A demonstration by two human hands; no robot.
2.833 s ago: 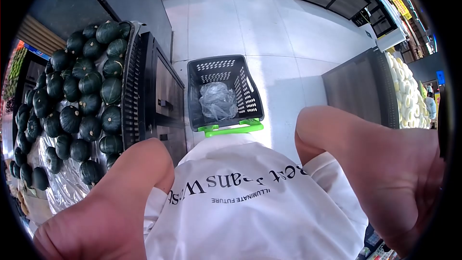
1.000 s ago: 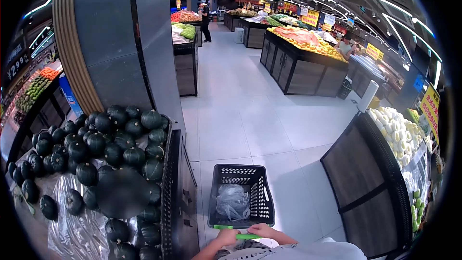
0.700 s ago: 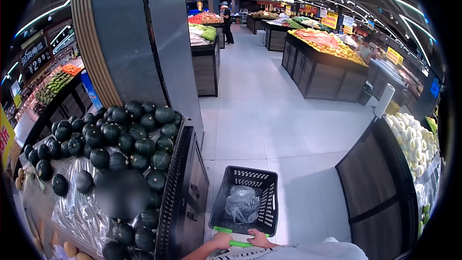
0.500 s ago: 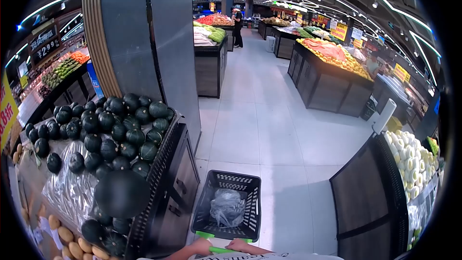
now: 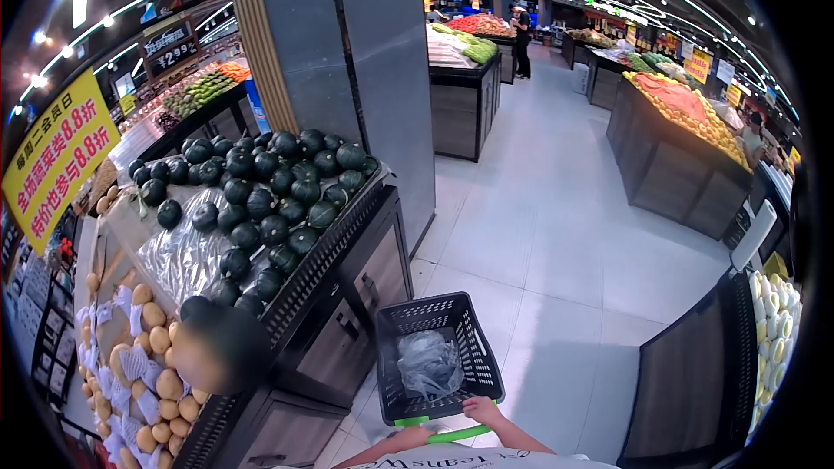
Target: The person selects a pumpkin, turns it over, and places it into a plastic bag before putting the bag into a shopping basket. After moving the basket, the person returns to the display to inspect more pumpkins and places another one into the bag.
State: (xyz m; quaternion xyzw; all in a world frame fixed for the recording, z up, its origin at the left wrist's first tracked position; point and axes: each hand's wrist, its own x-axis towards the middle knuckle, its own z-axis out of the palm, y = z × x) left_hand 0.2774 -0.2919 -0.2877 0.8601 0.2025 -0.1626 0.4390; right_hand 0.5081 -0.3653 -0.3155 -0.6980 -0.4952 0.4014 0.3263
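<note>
1. Your left hand (image 5: 412,439) is closed around the left part of a green handle (image 5: 459,434). Your right hand (image 5: 483,412) rests over its right end, fingers bent; whether they wrap fully underneath, you cannot tell from this view.
2. The handle belongs to a black basket (image 5: 423,309), which lies straight ahead of both hands. Its long axis appears to run away from you, slanting a little left. Your right hand looks nearer to the basket's near rim than your left.
3. A crumpled clear plastic bag (image 5: 430,365) lies inside (whether it holds anything is hard to make out).
4. Just beside the basket, on your left, is a stand of dark green squashes (image 5: 261,204), with potatoes (image 5: 153,316) at its near end. A yellow sign (image 5: 62,161) hangs beyond.
5. Well apart on your right, pale vegetables (image 5: 773,321) fill another stand. Up the aisle stands a person in dark clothes (image 5: 522,39).
6. Compared with half a second earlier, your view has turned left: more potatoes and more of the sign show, the basket sits farther right, and the handle slants up toward your right hand.
</note>
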